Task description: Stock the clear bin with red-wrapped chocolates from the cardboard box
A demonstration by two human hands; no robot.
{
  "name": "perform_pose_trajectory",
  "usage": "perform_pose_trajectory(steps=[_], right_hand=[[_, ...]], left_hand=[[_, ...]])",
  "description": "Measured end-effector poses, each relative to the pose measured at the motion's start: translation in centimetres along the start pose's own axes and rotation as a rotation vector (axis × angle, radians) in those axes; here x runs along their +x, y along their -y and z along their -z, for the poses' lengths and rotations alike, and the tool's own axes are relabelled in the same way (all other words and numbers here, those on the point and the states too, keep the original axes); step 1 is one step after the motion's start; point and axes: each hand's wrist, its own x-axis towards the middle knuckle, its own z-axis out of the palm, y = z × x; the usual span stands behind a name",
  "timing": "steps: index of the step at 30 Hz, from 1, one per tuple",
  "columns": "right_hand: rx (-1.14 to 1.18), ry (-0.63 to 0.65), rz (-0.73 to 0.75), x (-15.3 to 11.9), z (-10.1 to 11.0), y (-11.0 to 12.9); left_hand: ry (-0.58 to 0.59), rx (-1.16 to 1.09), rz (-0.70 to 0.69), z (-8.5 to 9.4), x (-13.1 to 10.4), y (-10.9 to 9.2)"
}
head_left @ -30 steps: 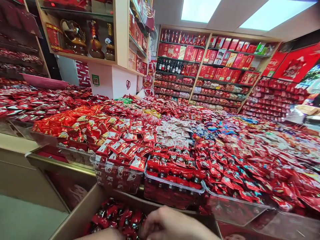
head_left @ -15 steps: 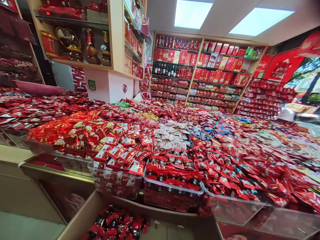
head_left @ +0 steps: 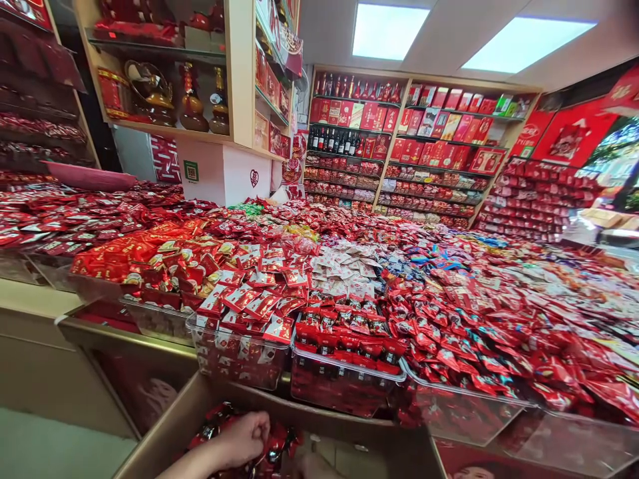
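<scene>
At the bottom of the view my left hand [head_left: 244, 438] is inside a cardboard box [head_left: 309, 409], over a heap of small red and black wrapped candies [head_left: 212, 426]. Its fingers are curled in, and what they hold, if anything, is hidden. To its right, my right hand [head_left: 319, 466] shows as a dim, smeared shape low in the box, its fingers not readable. Just behind the box stands a clear plastic bin [head_left: 349, 371] filled with neat rows of similar red and black candies [head_left: 344, 339].
Beside that bin, another clear bin [head_left: 239, 356] holds red and white packets [head_left: 262, 303]. Red foil candies [head_left: 449, 332] heap up at the right. A pink tray [head_left: 90, 176] lies at the far left. Shelves of bottles and boxes [head_left: 359, 143] line the back wall.
Both my hands have come into the box from below, where only candies showed before. The view has shifted slightly, so the counter sits a little further right.
</scene>
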Motion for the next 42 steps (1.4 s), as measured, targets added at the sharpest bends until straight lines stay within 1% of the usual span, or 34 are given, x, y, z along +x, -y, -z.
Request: perform_pose_trajectory(steps=[3,4,6,8,10,13,16,18,22,24,26,27,29,31,33,36,38,40,41,42], right_hand=[[0.025,-0.159,-0.019,0.3,1.4,-0.5],[0.052,-0.193,-0.008,0.1,1.9,-0.7],[0.124,-0.222,0.029,-0.7,2.8,-0.9],[0.241,-0.232,0.07,-1.7,3.2,-1.0],[0.436,-0.25,0.118,-2.7,3.3,-1.0],[0.719,-0.25,0.169,-3.8,2.9,-0.7],[0.846,-0.235,0.176,-4.3,2.8,-0.4],[0.902,-0.29,0.178,-4.5,3.0,-0.3],[0.955,-0.421,0.191,-4.6,3.2,0.1],[0.97,-0.474,0.199,-4.5,3.2,0.3],[0.967,-0.516,0.209,-4.3,3.1,0.4],[0.957,-0.524,0.212,-4.2,3.0,0.4],[0.921,-0.512,0.219,-4.0,2.9,0.3],[0.846,-0.47,0.235,-4.1,2.7,0.3],[0.704,-0.456,0.268,-4.7,2.7,0.7],[0.395,-0.524,0.343,-6.9,3.5,2.3],[0.251,-0.574,0.426,-8.8,5.3,4.1],[0.188,-0.658,0.519,-10.3,8.4,6.3],[0.166,-0.74,0.554,-10.6,10.3,7.4],[0.132,-0.849,0.578,-10.7,12.3,8.5]], left_hand=[[0.008,-0.153,-0.016,1.1,-0.6,-1.4],[0.024,-0.206,-0.014,1.4,-1.0,-2.0],[0.076,-0.311,-0.023,1.7,-2.1,-3.3],[0.159,-0.41,-0.017,1.5,-3.1,-4.7],[0.19,-0.501,-0.03,0.9,-3.8,-6.0],[0.136,-0.619,-0.048,-0.2,-4.2,-7.4],[0.079,-0.721,-0.052,-0.7,-4.5,-7.8],[0.087,-0.767,-0.052,-0.6,-4.7,-7.7],[0.181,-0.765,-0.037,-0.6,-5.5,-7.6],[0.265,-0.716,-0.037,-1.2,-5.8,-7.6],[0.331,-0.627,-0.073,-1.8,-5.8,-7.5],[0.341,-0.579,-0.098,-2.1,-5.7,-7.5],[0.314,-0.5,-0.146,-2.5,-5.6,-7.5],[0.27,-0.455,-0.165,-2.5,-5.6,-7.5],[0.264,-0.401,-0.166,-2.4,-5.7,-7.4],[0.284,-0.352,-0.152,-2.4,-5.9,-7.1],[0.271,-0.336,-0.124,-2.5,-5.8,-6.8],[0.211,-0.321,-0.08,-2.8,-5.5,-6.5],[0.177,-0.318,-0.063,-3.0,-5.2,-6.3],[0.149,-0.322,-0.056,-3.1,-5.0,-6.2]])
